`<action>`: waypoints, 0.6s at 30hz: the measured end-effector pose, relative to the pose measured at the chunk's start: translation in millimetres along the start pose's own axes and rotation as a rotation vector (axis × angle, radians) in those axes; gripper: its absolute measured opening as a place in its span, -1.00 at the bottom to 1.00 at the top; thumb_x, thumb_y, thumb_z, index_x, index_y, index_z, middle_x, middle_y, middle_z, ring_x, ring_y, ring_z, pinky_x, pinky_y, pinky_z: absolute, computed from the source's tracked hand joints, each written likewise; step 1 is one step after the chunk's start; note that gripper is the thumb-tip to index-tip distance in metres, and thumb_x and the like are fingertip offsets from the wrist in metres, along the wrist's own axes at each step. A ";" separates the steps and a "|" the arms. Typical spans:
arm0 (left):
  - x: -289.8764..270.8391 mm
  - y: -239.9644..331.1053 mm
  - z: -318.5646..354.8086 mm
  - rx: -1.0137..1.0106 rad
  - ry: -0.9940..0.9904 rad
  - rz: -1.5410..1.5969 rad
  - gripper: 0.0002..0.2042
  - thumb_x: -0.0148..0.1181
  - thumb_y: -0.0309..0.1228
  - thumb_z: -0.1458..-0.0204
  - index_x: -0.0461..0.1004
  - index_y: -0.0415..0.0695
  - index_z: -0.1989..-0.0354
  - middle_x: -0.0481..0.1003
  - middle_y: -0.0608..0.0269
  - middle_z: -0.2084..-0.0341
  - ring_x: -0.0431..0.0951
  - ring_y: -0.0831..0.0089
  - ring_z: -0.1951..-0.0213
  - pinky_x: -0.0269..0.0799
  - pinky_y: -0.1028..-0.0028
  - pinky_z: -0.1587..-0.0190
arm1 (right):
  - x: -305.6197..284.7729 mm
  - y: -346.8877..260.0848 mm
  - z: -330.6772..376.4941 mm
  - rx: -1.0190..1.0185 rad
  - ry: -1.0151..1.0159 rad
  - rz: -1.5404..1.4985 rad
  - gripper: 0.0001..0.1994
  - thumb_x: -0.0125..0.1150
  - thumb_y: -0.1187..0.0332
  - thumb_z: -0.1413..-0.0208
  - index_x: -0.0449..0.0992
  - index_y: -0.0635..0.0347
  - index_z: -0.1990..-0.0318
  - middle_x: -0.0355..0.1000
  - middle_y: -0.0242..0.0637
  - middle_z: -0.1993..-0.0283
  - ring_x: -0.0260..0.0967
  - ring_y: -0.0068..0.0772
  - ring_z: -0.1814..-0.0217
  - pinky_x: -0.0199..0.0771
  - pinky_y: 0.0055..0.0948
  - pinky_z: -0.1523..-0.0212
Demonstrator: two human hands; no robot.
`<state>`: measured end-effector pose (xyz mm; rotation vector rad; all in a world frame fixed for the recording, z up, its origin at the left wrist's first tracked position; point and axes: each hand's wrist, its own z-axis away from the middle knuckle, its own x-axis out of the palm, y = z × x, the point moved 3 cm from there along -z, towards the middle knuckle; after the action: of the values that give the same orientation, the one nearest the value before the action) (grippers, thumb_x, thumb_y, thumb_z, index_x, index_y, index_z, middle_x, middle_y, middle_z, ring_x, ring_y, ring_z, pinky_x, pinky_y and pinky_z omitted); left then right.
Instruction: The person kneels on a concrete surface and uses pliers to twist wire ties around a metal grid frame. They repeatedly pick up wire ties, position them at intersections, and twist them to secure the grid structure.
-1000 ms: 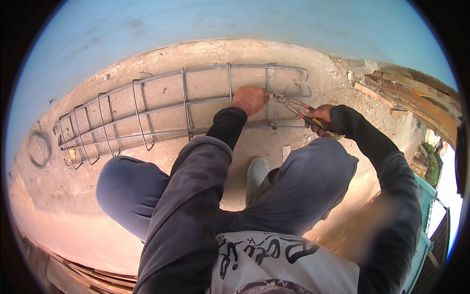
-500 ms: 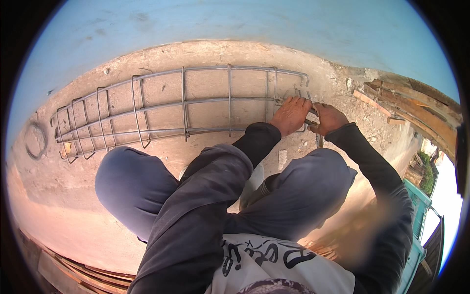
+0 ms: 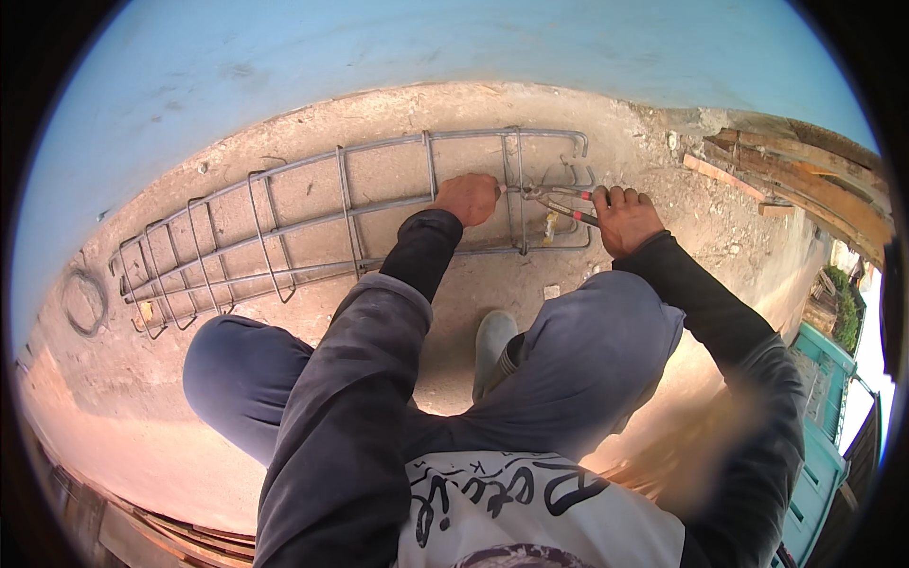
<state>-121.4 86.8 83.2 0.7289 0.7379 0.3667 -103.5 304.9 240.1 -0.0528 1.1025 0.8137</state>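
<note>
A long rebar cage [image 3: 343, 194] of steel bars and bent stirrups lies on the ground before my knees. My left hand [image 3: 469, 199] is closed around its middle bar, left of the end stirrups. In my right hand [image 3: 625, 220] are wire-tying pincers [image 3: 559, 201] with red on the handles. Their handles are spread, and the jaws sit against the bar and stirrup near the cage's right end. Any tie wire at the jaws is too small to make out. Below the pincers, something small and yellowish [image 3: 550, 227] lies by the lower bar.
A coil of wire [image 3: 85, 301] lies at the far left. Blue sheeting or wall [image 3: 454, 47] borders the far side. Wooden planks [image 3: 805, 180] are piled at right, with more boards [image 3: 161, 530] at lower left. My boot [image 3: 492, 346] stands just below the cage.
My hands were together at the cage's right end. The left has moved left onto the bar; the right now shows the pincers with handles spread. The cage appears slightly shifted in view.
</note>
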 end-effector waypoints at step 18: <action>8.0 -0.4 11.5 0.043 0.180 0.018 -0.64 -0.02 -0.08 -0.26 0.57 -0.05 0.06 0.60 0.00 0.19 0.55 0.03 0.04 0.40 0.10 -0.01 | 16.2 21.7 -15.0 0.633 -1.216 -1.532 -0.57 0.09 0.00 -0.27 0.52 0.28 0.23 0.46 -0.23 0.49 0.44 -0.34 0.54 0.43 -0.25 0.54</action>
<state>-107.6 85.4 85.0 0.7497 0.9117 0.4375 -124.9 323.1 227.3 0.1180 -0.0935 -0.8711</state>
